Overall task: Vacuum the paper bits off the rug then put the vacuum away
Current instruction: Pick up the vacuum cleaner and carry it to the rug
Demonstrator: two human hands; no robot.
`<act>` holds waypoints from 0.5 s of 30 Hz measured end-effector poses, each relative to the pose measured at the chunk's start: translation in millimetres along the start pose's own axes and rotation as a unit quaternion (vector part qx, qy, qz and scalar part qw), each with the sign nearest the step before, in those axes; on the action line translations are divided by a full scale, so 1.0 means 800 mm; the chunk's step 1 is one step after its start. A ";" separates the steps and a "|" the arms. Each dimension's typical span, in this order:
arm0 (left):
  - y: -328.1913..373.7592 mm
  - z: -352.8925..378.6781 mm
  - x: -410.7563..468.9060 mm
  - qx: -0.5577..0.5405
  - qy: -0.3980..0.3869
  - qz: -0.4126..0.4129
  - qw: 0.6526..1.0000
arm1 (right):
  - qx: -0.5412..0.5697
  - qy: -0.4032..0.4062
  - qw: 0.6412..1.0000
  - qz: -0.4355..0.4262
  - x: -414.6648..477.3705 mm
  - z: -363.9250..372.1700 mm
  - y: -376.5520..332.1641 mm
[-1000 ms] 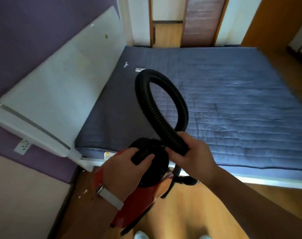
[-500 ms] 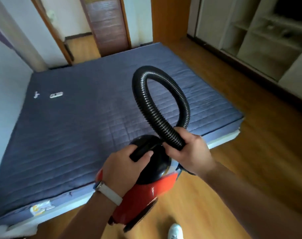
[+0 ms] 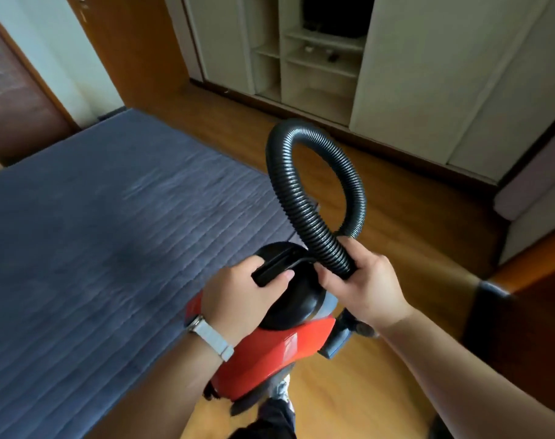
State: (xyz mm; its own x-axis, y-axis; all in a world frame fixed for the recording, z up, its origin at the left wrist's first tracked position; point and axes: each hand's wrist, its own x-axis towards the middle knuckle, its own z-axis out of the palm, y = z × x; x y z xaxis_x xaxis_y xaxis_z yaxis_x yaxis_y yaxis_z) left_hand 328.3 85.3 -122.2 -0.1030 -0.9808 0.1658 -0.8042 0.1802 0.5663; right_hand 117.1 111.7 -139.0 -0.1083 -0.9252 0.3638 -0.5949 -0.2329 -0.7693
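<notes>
The step in hand looked like the second one, the putting away. The vacuum (image 3: 270, 346) seemed lifted clear, at the near edge of the rug (image 3: 95, 232) and not standing on it; on the part of the rug in view I saw no paper bits, though the picture was blurred there. The left hand (image 3: 238, 296) had its fingers curled round the black handle (image 3: 279, 264) on top of the red body, with the thumb laid on the handle's near end; so the machine hung below these fingers. The right hand (image 3: 361, 280), on the side away from the rug, gripped the black hose (image 3: 314, 198) with fingers and thumb closed round it, where the loop crossed itself; the loop stood up above both hands. The next move, as I judge it, called for carrying the machine away from the rug to its storing place; this was perhaps the open shelves (image 3: 320, 58) beyond the rug's far corner, but I cannot tell. The hose needed a firm hold, or the loop could spring open and swing.
</notes>
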 end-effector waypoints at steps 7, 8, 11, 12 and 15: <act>0.051 0.090 0.137 -0.046 -0.072 0.069 0.994 | -0.068 0.045 0.993 0.085 0.081 -0.055 0.082; 0.059 0.100 0.157 -0.048 -0.081 0.080 0.992 | -0.074 0.050 0.991 0.094 0.094 -0.063 0.091; 0.089 0.127 0.215 -0.055 -0.110 0.108 0.987 | -0.094 0.077 0.988 0.098 0.134 -0.088 0.114; 0.099 0.136 0.234 -0.055 -0.119 0.120 0.984 | -0.101 0.088 0.986 0.100 0.147 -0.096 0.122; 0.129 0.157 0.285 -0.048 -0.130 0.155 0.978 | -0.110 0.122 0.980 0.110 0.178 -0.117 0.143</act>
State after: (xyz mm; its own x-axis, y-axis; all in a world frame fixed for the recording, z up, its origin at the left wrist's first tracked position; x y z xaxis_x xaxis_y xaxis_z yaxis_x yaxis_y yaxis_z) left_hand 148.4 -128.9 -127.1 -0.4876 -0.8621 0.1377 -0.6544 0.4653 0.5960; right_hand -40.9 -18.5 -126.1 -0.4250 -0.8402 0.3369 -0.6904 0.0601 -0.7209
